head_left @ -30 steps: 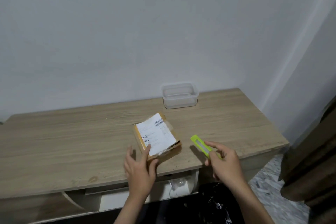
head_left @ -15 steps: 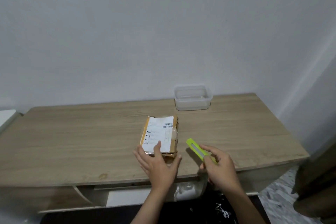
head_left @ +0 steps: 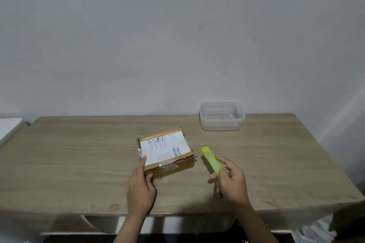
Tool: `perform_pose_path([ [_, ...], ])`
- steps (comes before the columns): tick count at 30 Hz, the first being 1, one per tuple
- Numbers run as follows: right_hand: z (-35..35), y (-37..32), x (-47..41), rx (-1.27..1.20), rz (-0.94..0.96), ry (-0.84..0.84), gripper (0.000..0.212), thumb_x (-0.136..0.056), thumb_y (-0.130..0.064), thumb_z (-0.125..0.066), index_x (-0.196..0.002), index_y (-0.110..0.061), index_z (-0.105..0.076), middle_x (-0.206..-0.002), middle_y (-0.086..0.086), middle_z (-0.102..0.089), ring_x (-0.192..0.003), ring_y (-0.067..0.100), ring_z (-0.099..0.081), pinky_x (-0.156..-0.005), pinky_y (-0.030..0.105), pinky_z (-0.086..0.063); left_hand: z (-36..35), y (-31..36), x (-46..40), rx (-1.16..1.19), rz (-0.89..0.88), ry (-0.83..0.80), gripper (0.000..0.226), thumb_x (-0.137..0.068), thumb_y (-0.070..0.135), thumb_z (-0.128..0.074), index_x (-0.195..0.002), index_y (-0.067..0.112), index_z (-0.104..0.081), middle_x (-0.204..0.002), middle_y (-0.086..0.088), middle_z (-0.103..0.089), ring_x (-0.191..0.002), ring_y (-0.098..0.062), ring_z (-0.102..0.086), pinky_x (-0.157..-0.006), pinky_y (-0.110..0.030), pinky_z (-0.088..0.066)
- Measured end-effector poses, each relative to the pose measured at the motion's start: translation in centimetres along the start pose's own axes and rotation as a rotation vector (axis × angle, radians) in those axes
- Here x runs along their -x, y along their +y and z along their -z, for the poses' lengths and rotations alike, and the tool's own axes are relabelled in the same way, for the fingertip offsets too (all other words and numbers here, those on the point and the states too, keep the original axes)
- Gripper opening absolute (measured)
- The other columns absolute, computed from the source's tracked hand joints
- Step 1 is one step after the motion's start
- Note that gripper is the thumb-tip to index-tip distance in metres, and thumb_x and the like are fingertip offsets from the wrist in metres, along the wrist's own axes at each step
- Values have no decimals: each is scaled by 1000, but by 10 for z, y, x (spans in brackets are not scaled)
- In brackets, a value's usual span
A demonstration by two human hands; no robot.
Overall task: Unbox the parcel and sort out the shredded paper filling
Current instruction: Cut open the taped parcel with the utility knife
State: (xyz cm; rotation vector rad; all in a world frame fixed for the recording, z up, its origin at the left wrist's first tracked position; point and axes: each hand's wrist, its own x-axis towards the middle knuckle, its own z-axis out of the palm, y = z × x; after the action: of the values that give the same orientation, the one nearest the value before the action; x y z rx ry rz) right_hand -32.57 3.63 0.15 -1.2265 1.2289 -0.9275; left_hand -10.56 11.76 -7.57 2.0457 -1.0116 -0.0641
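A small brown cardboard parcel (head_left: 166, 152) with a white shipping label lies taped shut near the middle of the wooden desk (head_left: 79, 160). My left hand (head_left: 141, 187) grips its near left corner, thumb against the front side and a finger on the label. To the right of the parcel, my right hand (head_left: 231, 181) holds a lime-green utility knife (head_left: 211, 161), tip pointing away and to the left, just off the parcel's right edge. No blade is visible. The parcel's contents are hidden.
An empty clear plastic container (head_left: 221, 116) stands at the back right of the desk, against the white wall. A white surface (head_left: 8, 127) borders the desk's left end. The desk's right edge drops to a patterned floor (head_left: 316, 231).
My left hand has turned the parcel so its long side faces me and shifted to its near left corner. The right hand keeps the knife beside it.
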Motion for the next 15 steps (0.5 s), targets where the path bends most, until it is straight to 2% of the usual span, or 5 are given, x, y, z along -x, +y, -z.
perform_pose_path([
  [3, -17, -3, -31, 21, 12, -3, 41, -93, -2, -41, -119, -31, -53, -84, 10, -67, -50, 16, -50, -45, 29, -43, -1, 1, -1, 18, 35, 16, 63, -82, -4, -58, -138, 20, -42, -124, -8, -61, -104, -32, -57, -87, -44, -47],
  [5, -27, -3, -54, 104, 55, 32, 40, -91, -5, -48, -120, -32, -55, -98, 0, -69, -74, 14, -63, -66, 31, -50, -1, 0, -2, 67, 101, 38, 64, -84, -5, -54, -140, 23, -40, -127, -9, -60, -107, -32, -57, -87, -41, -48],
  [8, -46, 4, -93, 216, 55, 25, 38, -87, -11, -55, -122, -26, -56, -113, -4, -62, -104, 17, -59, -95, 34, -48, 2, 0, -4, 129, 178, 67, 70, -83, -8, -44, -139, 34, -35, -128, -2, -59, -108, -28, -58, -84, -38, -49],
  [11, -66, 16, -126, 233, 29, 35, 35, -82, -19, -57, -116, -30, -59, -109, 2, -67, -99, 26, -65, -92, 47, -52, 4, 2, -3, 147, 175, 82, 72, -85, -6, -43, -139, 39, -32, -131, 4, -56, -112, -23, -56, -87, -40, -50],
  [15, -88, 18, -150, 246, 53, 101, 25, -82, -16, -62, -106, -20, -65, -98, 3, -69, -89, 26, -68, -85, 45, -55, -1, 0, -6, 134, 216, 90, 71, -85, -2, -43, -139, 43, -31, -133, 5, -56, -115, -24, -55, -91, -42, -50],
])
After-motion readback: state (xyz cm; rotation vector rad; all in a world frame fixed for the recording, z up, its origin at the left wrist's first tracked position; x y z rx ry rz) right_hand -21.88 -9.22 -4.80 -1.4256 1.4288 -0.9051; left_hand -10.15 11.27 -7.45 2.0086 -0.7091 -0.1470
